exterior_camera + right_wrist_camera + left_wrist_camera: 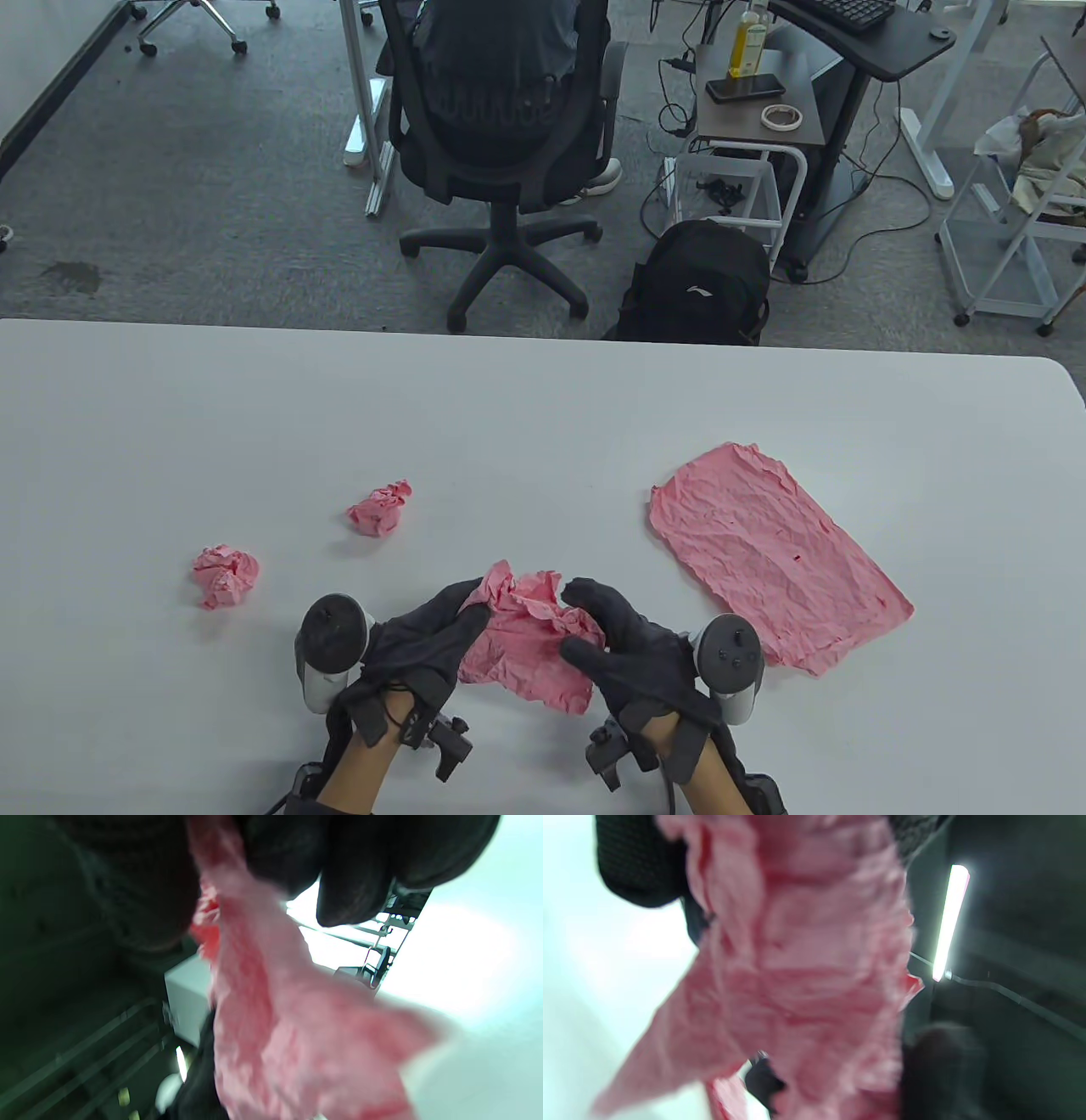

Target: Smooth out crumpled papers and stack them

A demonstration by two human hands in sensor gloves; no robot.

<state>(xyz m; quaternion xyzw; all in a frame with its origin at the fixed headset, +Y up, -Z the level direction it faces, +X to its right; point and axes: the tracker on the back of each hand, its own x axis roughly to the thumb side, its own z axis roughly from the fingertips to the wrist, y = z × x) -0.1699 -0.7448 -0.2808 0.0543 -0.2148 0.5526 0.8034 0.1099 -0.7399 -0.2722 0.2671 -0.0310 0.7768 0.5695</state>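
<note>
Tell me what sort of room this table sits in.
Most likely an office: beyond the white table stand a black swivel chair, a desk with a keyboard, and a backpack on grey carpet.

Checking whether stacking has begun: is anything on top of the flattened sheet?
Nothing lies on the flat sheet. Both hands, left and right, hold the half-opened paper beside it. What is under it is hidden.

Papers pink; table white; gloves on hands black.
</note>
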